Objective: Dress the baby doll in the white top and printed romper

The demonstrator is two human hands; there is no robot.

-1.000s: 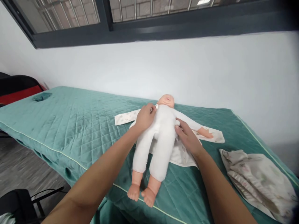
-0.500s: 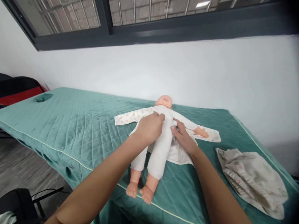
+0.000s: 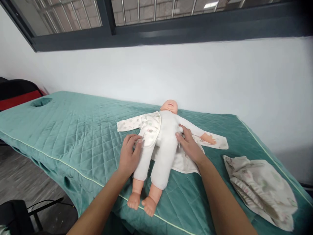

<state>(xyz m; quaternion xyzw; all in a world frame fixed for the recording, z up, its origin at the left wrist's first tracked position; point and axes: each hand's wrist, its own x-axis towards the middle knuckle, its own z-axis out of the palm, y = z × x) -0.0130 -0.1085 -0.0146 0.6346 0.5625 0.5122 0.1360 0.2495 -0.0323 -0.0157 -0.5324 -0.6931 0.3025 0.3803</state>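
Note:
A baby doll (image 3: 168, 130) with a white cloth body lies on its back, its feet towards me. A printed baby shirt (image 3: 149, 130) covers one side of its chest, with the sleeve on that arm stretched out to the left. The shirt's other half lies spread under the doll on the right. My left hand (image 3: 130, 154) rests beside the doll's hip, fingers loosely curved and thumb apart, at the shirt's lower edge. With thumb and fingers, my right hand (image 3: 190, 145) grips the white cloth at the doll's side.
A green quilted cover (image 3: 80, 130) lies over the bed, which has a face hole (image 3: 41, 102) at its far left. Folded printed cloth (image 3: 264, 192) lies at the right. A white wall (image 3: 207, 75) and window (image 3: 151, 32) stand behind, a black chair (image 3: 14, 215) at lower left.
My left hand has moved from the doll's chest down and left to its hip. The shirt's left front now lies across the chest. My right hand stays at the doll's side.

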